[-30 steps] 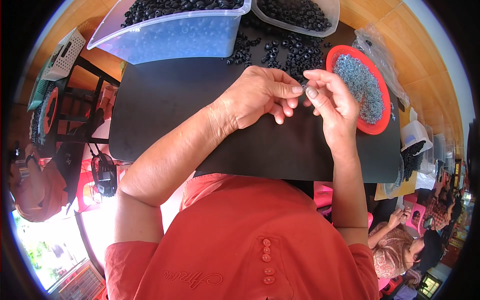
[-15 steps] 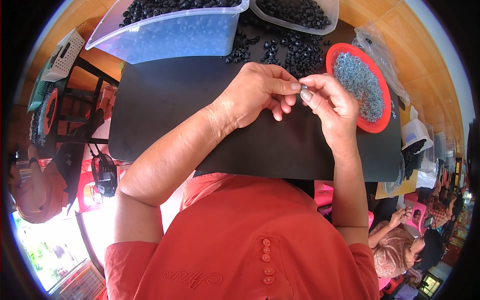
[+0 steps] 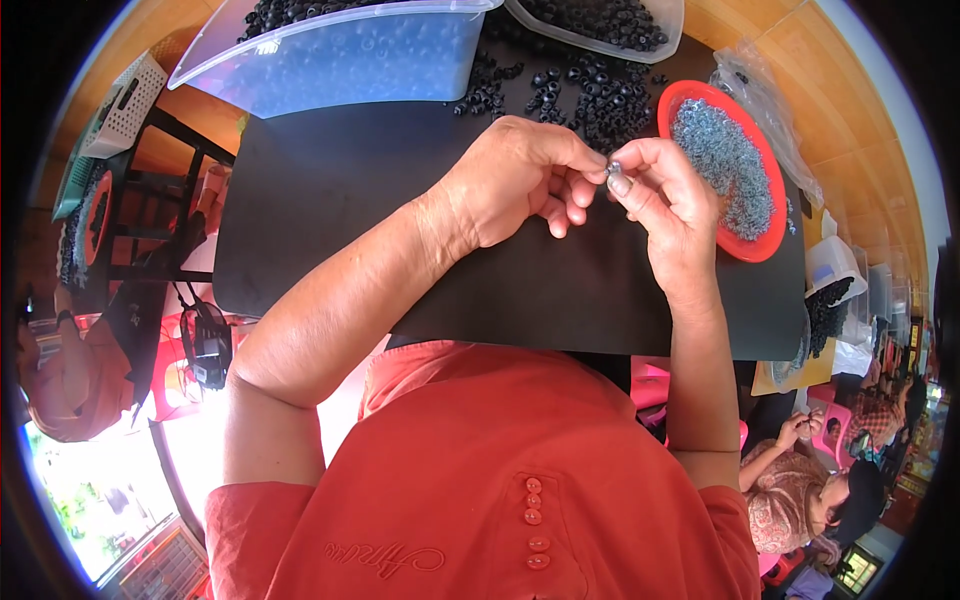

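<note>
Above the black table, my two hands meet fingertip to fingertip. Between them is a small dark, shiny piece, mostly covered by the fingers, so its kind cannot be made out. My left hand pinches it with thumb and forefinger, the other fingers curled below. From the other side, the thumb and forefinger of my right hand grip it too. Just beyond the hands lie loose small black ring-like parts. Beside my right hand is a red bowl filled with tiny clear-bluish pieces.
A large translucent bin of black parts stands at the back left, a smaller clear tub at the back middle. A clear plastic bag lies behind the bowl. Other people sit at the right and left.
Both hands stay joined at the small piece. Their fingertips have shifted very slightly, with my left thumb and forefinger closer together; the view has moved a little.
</note>
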A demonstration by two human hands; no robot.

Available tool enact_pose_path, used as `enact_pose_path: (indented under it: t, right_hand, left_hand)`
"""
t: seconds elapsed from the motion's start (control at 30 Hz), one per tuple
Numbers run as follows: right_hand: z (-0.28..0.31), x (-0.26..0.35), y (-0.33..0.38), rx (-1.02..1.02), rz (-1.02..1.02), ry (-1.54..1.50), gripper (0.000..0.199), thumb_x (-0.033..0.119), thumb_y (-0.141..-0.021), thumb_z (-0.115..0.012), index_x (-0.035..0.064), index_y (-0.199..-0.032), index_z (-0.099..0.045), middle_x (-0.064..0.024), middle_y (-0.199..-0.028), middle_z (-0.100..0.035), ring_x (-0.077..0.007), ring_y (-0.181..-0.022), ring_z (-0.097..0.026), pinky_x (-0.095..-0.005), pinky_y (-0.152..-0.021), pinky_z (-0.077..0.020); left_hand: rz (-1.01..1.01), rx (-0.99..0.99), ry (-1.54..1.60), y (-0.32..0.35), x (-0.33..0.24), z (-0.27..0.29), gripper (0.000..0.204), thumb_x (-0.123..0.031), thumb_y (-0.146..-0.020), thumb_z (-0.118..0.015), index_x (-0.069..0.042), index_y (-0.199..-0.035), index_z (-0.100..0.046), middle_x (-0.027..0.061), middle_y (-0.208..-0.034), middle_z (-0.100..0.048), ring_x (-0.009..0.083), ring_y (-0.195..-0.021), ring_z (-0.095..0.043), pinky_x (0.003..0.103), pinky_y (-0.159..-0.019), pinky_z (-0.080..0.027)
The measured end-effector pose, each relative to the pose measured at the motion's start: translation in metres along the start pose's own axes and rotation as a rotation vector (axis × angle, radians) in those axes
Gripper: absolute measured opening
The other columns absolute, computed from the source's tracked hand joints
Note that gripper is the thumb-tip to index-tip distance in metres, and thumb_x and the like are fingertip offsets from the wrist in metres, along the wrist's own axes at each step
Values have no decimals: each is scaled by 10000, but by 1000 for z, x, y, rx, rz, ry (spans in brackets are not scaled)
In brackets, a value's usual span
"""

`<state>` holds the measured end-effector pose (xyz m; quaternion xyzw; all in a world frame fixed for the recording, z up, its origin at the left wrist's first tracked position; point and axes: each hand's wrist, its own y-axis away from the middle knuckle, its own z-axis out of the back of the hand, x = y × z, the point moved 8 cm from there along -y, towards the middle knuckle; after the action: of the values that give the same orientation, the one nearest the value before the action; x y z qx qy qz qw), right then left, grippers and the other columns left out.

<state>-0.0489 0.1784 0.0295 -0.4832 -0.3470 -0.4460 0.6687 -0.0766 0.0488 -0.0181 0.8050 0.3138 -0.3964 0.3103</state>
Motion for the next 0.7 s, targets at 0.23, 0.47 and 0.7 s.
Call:
enact_pose_path:
  t: [0.23,0.47,0.7]
  right_hand:
    - [2,-4,1,-13,-63,-42,86,51,-909,-629,7,-972,-592,8,-828,-605,-39,-690,-526,-194,-574,-411]
    - [4,-1,2,-32,-29,6,92,66,-911,-632,13,-979,-601,-1,-836,-622,-53,-696,-544,-207,-570,-431]
    - [3,-5,1,-33,-70,-70,100,79,-915,-626,18,-993,-617,-8,-864,-638,-63,-709,-573,-201,-576,-440]
  left_hand:
    - [-175,-215,-197,3,-15,6,153,-111,-816,-723,31,-842,-671,79,-720,-626,142,-621,-596,261,-517,-487]
    - [-188,-180,-376,7,-20,-3,223,-170,-817,-765,32,-865,-685,60,-719,-629,113,-634,-589,247,-534,-489]
    - [-194,-189,-371,5,-16,-1,245,-195,-823,-771,26,-889,-687,54,-727,-633,102,-629,-582,236,-538,-486]
